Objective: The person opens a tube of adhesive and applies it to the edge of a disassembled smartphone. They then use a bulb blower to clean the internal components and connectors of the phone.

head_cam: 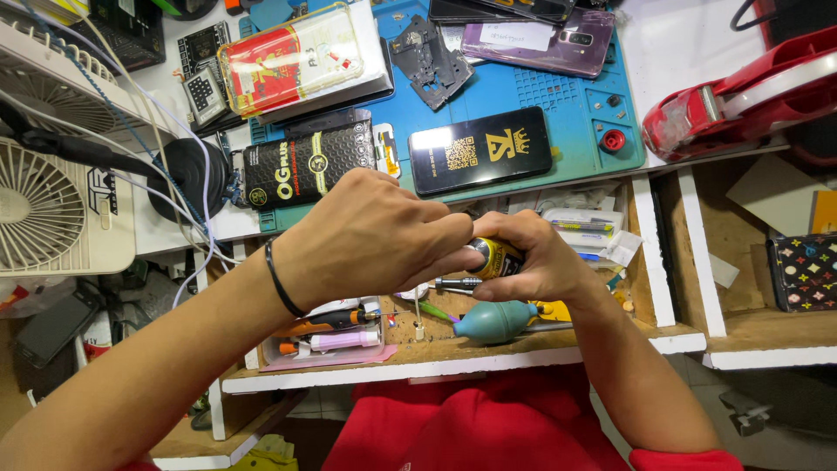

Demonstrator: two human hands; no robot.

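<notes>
Over the open drawer at the desk's front edge, I have both hands meeting on one small yellow-and-black cylindrical object [493, 256], probably a little bottle or tube. My right hand [539, 262] is clamped around its body, fingers curled under it. My left hand [370, 235], a thin black band on the wrist, is closed with its fingertips pinched at the object's near end, where a cap may sit; I cannot tell for certain.

Directly beneath the hands, in the wooden drawer [436, 353], lie a teal rubber air blower [495, 320], a small screwdriver [453, 283] and an orange-and-white tube [331, 319]. Farther back on the desk, a blue work mat [558, 113] carries a black phone-sized slab [479, 150], and a purple phone [540, 44] lies at the mat's far edge. A white fan [44, 205] stands by the left edge and a red tape dispenser [741, 96] near the right.

The risk, as I judge it: a hard twist or squeeze could let the object slip from the right hand into the crowded drawer, or, if it holds liquid, spill onto the tools below.
</notes>
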